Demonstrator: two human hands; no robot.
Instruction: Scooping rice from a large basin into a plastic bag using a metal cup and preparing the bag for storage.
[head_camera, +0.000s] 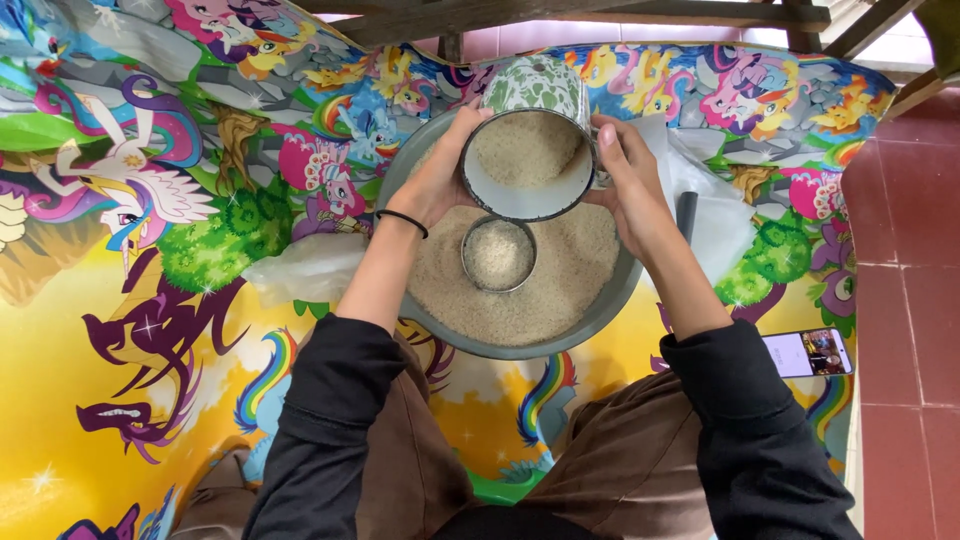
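Observation:
Both my hands hold a green-and-white speckled enamel mug (530, 150), tilted toward me and partly filled with pale grain. My left hand (440, 170) grips its left side; a black band circles that wrist. My right hand (625, 175) grips its right side. The mug hangs over a wide grey round basin (615, 300) full of the same grain. A small metal can (498, 254), also filled with grain, stands sunk in the grain at the basin's middle, just below the mug.
The basin rests on a bright cartoon-printed mat (150, 300). A clear plastic bag (305, 265) lies left of the basin, white plastic (705, 215) with a dark handle to the right. A phone (808, 352) lies by my right knee. Red floor tiles (905, 250) at right.

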